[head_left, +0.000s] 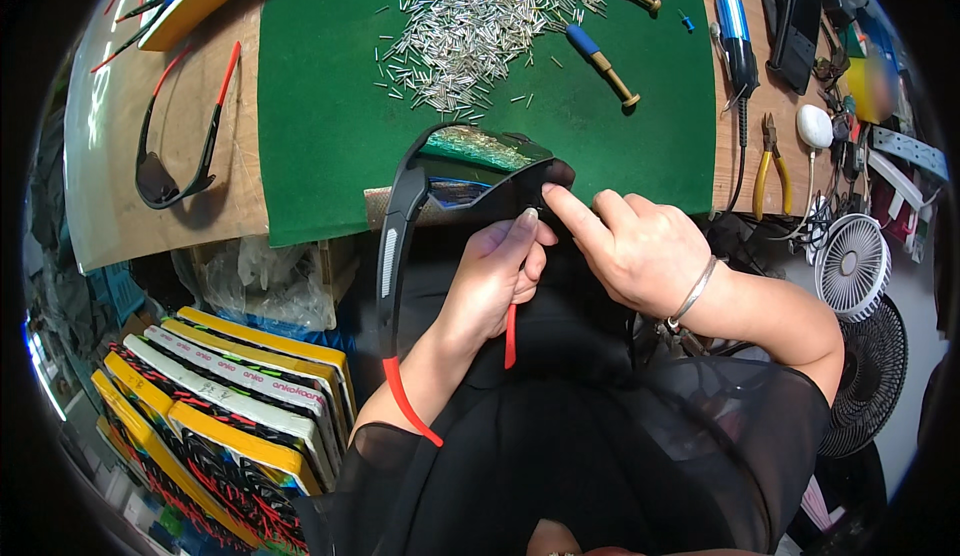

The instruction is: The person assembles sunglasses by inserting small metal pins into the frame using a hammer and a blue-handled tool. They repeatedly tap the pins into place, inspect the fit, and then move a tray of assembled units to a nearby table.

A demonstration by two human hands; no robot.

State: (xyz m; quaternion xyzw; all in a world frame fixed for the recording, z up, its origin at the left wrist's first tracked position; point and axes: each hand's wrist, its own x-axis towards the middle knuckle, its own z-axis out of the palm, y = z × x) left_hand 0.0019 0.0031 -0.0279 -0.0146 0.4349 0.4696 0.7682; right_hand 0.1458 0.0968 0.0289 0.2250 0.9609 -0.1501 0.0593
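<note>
A pair of black wraparound sunglasses (406, 196) with dark lenses and red temple tips is held in front of me, just past the near edge of the table. My left hand (495, 276) is closed around its near right part, thumb pressed by the hinge area. One red tip pokes out below those fingers. From the right, my right hand (642, 254) grips the same end, its index finger laid against the frame corner; its thumb is hidden. Whether a small part sits between the fingers cannot be made out.
A green mat (330, 136) carries a heap of small metal pins (490, 26) and blue-handled drivers (602, 64). Another pair of sunglasses (178, 181) lies left. Pliers (772, 166) and a rotary tool (735, 41) lie right. Yellow boxes (240, 426) of frames stand lower left; fans (852, 266) right.
</note>
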